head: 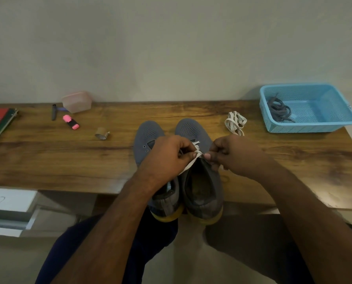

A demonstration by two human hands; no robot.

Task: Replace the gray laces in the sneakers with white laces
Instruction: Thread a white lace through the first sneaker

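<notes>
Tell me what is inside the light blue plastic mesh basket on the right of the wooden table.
The light blue plastic mesh basket holds a tangled bundle of dark gray shoelaces at its left end. The rest of its floor shows bare. The near wall hides only a thin strip of the floor.

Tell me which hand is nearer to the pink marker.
Left. The left hand is over the sneakers, right of the pink marker; the right hand is farther right.
</notes>
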